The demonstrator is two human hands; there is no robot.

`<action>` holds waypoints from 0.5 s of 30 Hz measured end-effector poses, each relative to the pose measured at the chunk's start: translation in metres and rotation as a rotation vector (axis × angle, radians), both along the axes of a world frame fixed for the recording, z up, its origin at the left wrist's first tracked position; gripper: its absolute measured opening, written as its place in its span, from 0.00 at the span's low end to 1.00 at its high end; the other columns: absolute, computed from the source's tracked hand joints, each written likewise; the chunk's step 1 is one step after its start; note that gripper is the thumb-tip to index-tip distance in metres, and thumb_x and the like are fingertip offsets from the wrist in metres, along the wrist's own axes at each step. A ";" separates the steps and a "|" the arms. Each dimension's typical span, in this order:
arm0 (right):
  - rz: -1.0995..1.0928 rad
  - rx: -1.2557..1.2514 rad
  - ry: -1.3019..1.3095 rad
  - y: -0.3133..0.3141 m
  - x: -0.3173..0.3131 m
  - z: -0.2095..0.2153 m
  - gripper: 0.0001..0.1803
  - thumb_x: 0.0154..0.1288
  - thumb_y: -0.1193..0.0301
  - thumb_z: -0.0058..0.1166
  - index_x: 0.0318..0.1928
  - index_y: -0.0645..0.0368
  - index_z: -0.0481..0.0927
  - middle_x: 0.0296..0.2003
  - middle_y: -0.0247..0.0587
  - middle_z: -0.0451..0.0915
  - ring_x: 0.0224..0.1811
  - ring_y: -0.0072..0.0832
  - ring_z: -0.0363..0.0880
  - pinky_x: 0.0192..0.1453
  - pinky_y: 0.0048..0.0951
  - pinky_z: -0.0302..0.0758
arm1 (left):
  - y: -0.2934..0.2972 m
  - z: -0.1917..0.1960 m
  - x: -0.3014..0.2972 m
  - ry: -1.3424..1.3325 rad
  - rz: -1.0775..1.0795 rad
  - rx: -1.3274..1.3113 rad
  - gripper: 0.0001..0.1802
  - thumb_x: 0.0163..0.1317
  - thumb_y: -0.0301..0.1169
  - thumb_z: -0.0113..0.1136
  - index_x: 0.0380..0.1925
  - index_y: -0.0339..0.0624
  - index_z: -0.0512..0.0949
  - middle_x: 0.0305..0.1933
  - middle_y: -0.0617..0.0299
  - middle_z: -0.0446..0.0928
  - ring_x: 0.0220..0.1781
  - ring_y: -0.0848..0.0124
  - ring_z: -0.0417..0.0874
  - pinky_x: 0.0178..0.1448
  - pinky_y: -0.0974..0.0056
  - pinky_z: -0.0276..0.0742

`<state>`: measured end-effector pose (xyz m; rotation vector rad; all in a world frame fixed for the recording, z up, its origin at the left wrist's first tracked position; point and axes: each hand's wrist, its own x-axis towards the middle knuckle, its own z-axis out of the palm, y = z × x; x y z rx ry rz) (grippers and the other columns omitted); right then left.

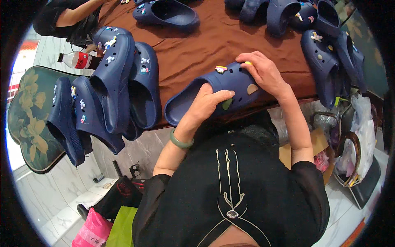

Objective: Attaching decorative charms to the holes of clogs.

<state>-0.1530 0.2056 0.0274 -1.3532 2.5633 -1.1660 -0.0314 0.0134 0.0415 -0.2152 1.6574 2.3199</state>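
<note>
- At the near edge of the brown cloth (pixel 197 45), a dark blue clog (pixel 214 92) is being held on its side by both hands.
- The clog's open heel end is being gripped by the left hand (pixel 205 105). The fingers are curled shut over the rim, and the thumb is being pressed on the outside wall, next to a small green charm (pixel 227 103).
- The toe end is being covered by the right hand (pixel 263 72). Its fingers are bent down over the top, and a small yellow bit (pixel 247 63) is being pinched at the fingertips.
- Both wrists are being bent inward, and both forearms are being raised from the lower edge toward the clog.
- A green bangle (pixel 180 142) is being worn on the left wrist.
- A bright charm (pixel 221 69) and a tan charm (pixel 252 88) are being shown on the clog's top, among its round holes.
- More blue clogs (pixel 119 82) are being kept in a pile to the left, some on a dark tray with gold leaves (pixel 26 115).
- Another heap of clogs (pixel 329 53) is being kept to the right.
- A bottle with a red label (pixel 78 60) is being seen past the left pile, near another person's arm (pixel 78 14).
</note>
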 end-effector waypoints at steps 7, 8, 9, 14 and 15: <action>-0.086 0.194 0.085 -0.033 -0.015 0.004 0.09 0.68 0.69 0.48 0.39 0.61 0.77 0.35 0.49 0.78 0.40 0.47 0.76 0.44 0.42 0.73 | -0.006 0.010 -0.001 0.066 0.004 -0.030 0.21 0.54 0.27 0.58 0.49 0.33 0.74 0.46 0.61 0.77 0.48 0.73 0.77 0.55 0.66 0.72; -0.040 0.220 0.089 -0.034 -0.020 0.001 0.08 0.68 0.69 0.49 0.38 0.61 0.76 0.35 0.52 0.77 0.41 0.50 0.75 0.44 0.44 0.72 | -0.007 0.009 -0.003 0.123 -0.011 -0.066 0.22 0.53 0.28 0.58 0.49 0.34 0.74 0.46 0.61 0.77 0.48 0.71 0.77 0.56 0.65 0.72; 0.019 0.140 0.056 -0.035 -0.022 0.002 0.07 0.68 0.71 0.48 0.40 0.62 0.75 0.35 0.52 0.77 0.41 0.51 0.75 0.45 0.42 0.73 | -0.006 0.003 -0.004 0.133 -0.005 -0.092 0.22 0.52 0.28 0.58 0.49 0.34 0.74 0.46 0.61 0.77 0.49 0.71 0.77 0.56 0.65 0.72; 0.210 -0.102 -0.173 -0.038 -0.029 0.022 0.12 0.66 0.70 0.52 0.48 0.60 0.76 0.39 0.46 0.74 0.44 0.42 0.74 0.49 0.35 0.71 | 0.003 -0.013 0.001 0.127 -0.042 -0.050 0.20 0.54 0.29 0.59 0.49 0.35 0.75 0.43 0.63 0.78 0.45 0.73 0.77 0.51 0.66 0.73; 0.342 -0.007 -0.294 -0.041 -0.026 0.034 0.15 0.65 0.68 0.54 0.50 0.60 0.76 0.38 0.43 0.73 0.44 0.40 0.73 0.50 0.33 0.70 | 0.002 -0.008 0.005 0.096 -0.029 -0.004 0.19 0.55 0.28 0.59 0.48 0.35 0.75 0.41 0.64 0.78 0.43 0.75 0.76 0.49 0.67 0.73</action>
